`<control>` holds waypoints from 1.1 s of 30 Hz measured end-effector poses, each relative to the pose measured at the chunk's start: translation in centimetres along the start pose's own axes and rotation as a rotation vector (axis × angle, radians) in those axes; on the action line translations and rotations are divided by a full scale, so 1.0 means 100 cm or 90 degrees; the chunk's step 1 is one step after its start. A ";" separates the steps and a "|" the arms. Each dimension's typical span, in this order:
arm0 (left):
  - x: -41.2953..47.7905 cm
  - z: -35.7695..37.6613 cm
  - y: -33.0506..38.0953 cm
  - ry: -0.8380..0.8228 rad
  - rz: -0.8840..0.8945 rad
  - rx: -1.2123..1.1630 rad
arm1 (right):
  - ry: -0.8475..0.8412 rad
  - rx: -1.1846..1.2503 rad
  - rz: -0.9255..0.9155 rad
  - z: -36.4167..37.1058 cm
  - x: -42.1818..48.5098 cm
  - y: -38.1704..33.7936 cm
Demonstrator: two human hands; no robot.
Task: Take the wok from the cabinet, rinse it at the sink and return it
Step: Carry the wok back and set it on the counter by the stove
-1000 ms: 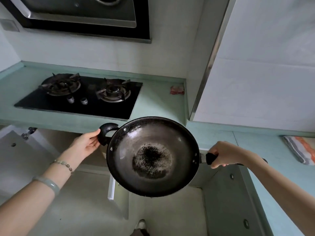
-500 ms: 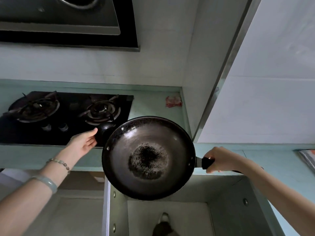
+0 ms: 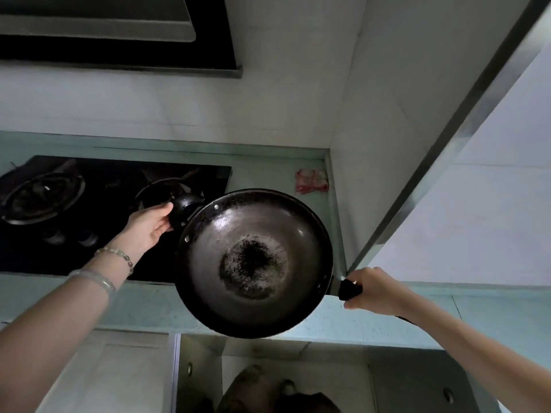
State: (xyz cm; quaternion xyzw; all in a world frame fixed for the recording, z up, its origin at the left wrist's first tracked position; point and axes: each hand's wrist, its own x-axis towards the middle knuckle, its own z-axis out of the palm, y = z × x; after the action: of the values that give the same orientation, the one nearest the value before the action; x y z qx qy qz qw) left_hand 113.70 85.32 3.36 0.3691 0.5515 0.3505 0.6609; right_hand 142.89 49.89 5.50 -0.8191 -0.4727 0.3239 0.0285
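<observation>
The round black metal wok [image 3: 253, 263] occupies the centre of the frame, held in the air with its bowl facing the camera. A dark charred patch marks the middle of the bowl, ringed by a paler grey zone. The left hand [image 3: 146, 228] grips the wok's short black loop handle [image 3: 183, 208] at the upper-left rim, thumb on top and fingers curled underneath. The right hand [image 3: 375, 290] is closed round the long black straight handle [image 3: 350, 289] at the lower-right rim. A beaded bracelet [image 3: 114, 254] and a pale translucent bangle [image 3: 95, 278] sit on the left wrist. In the picture the wok overlaps the front edge of the pale green desk [image 3: 268, 174] and the right end of the black glass two-burner gas hob [image 3: 89, 210], which lies at centre left. A crumpled red-and-white cloth [image 3: 311, 181] rests on the desk against the corner wall, above the wok. A dark extractor hood [image 3: 119, 34] fills the upper left. An open cabinet compartment [image 3: 202, 374] shows at the bottom centre; its contents are too dim to identify.
</observation>
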 end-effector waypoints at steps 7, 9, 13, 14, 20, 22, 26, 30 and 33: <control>0.074 0.047 0.020 -0.061 -0.044 0.044 | 0.011 0.054 0.067 0.008 0.035 -0.013; 0.097 0.063 0.025 -0.078 -0.059 0.077 | 0.017 0.080 0.102 0.016 0.046 -0.018; 0.136 0.101 0.027 -0.111 -0.073 0.114 | 0.030 0.118 0.164 0.027 0.065 -0.025; 0.144 0.109 0.025 -0.114 -0.074 0.120 | 0.031 0.121 0.174 0.029 0.069 -0.026; 0.183 0.143 0.013 -0.109 -0.101 0.128 | 0.032 0.138 0.214 0.029 0.091 -0.029; 0.194 0.152 0.011 -0.112 -0.103 0.133 | 0.037 0.147 0.220 0.029 0.097 -0.030; 0.213 0.166 0.009 -0.114 -0.100 0.140 | 0.039 0.182 0.231 0.031 0.109 -0.032; 0.229 0.174 0.006 -0.117 -0.091 0.166 | 0.040 0.208 0.237 0.034 0.115 -0.033; 0.237 0.175 0.004 -0.114 -0.081 0.179 | 0.042 0.211 0.234 0.035 0.117 -0.033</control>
State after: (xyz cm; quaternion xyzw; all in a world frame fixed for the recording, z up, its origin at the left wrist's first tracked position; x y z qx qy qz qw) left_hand 134.42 104.32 -5.33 0.4519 0.5562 0.1933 0.6702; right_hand 142.45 60.05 -1.99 -0.8854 -0.2551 0.3700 0.1184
